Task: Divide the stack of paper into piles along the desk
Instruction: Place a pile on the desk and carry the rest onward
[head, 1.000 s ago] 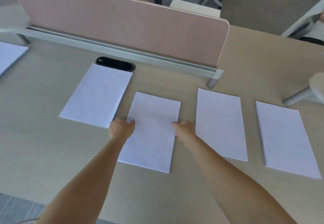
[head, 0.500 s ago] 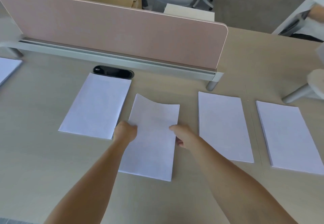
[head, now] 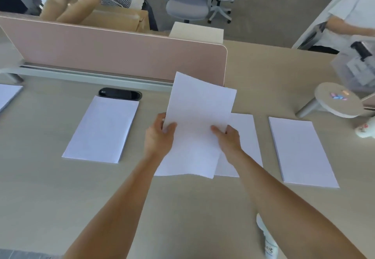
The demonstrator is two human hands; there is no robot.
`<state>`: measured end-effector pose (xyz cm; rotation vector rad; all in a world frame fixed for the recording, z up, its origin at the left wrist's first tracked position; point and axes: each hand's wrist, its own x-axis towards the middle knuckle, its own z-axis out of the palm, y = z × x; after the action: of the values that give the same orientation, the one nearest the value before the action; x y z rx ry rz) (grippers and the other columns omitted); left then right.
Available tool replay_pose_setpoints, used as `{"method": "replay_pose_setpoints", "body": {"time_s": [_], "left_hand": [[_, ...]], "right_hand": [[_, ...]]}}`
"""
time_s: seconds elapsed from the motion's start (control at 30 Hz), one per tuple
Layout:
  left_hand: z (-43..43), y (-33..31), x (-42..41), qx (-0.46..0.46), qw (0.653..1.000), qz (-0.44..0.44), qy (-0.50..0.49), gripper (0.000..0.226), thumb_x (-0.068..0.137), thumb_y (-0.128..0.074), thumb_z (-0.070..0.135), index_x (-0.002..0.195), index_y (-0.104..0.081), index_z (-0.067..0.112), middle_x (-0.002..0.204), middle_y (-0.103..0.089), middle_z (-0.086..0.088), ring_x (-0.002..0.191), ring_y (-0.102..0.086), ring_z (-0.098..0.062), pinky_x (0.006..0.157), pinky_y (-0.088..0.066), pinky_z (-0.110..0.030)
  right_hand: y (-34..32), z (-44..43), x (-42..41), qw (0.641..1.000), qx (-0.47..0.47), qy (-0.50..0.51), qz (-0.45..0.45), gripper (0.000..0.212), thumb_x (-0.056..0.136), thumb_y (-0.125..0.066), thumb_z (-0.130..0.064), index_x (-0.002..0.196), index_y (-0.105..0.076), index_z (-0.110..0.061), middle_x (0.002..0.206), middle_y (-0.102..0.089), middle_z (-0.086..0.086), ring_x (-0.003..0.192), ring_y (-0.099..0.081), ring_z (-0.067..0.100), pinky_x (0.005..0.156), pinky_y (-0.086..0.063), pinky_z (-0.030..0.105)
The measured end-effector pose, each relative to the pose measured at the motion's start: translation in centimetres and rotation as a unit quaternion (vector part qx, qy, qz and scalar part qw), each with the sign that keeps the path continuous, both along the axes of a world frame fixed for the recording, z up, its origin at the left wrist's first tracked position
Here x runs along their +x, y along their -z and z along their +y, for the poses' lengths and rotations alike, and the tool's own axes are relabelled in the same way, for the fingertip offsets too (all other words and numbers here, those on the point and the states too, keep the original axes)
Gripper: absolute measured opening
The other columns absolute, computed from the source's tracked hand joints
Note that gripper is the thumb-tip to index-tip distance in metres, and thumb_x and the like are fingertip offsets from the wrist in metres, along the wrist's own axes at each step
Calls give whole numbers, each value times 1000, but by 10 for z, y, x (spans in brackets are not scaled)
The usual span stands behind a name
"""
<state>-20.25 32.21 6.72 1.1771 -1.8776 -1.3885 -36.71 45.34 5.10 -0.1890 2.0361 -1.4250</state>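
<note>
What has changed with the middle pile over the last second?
The left hand and right hand took hold of the paper by its side edges and lifted it off the desk, tilted up and carried right, so it overlaps the next pile. The left pile and far right pile stayed put.

Nothing I can read for certain. The sheets (head: 199, 112) I hold look blank, and so do the piles (head: 102, 129). A white object (head: 267, 243) at the near right of the desk (head: 50, 198) carries dark handwriting, too blurred to read. The coloured patches on the round stand (head: 337, 101) are also illegible.
</note>
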Motion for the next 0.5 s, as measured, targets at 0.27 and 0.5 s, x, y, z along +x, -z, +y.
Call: {"method": "replay_pose_setpoints", "body": {"time_s": [0.27,0.5], "left_hand": [[138,-51,-91,138,974,176,42,36,88,-71,16,119,-55,24,92,-75,2,76,-69,-16,65,-57,-33],[293,-74,-182,130,982,103,86,11,89,-70,32,80,-69,26,72,-72,16,67,-69,0,54,-51,-14]], "right_hand": [[-60,149,-104,982,-186,25,-17,41,69,-82,-35,106,-75,-18,116,-74,2,115,-67,27,106,-47,49],[-75,309,-176,963,-263,54,34,16,87,-73,-12,103,-74,-9,105,-74,8,93,-70,25,86,-54,42]]}}
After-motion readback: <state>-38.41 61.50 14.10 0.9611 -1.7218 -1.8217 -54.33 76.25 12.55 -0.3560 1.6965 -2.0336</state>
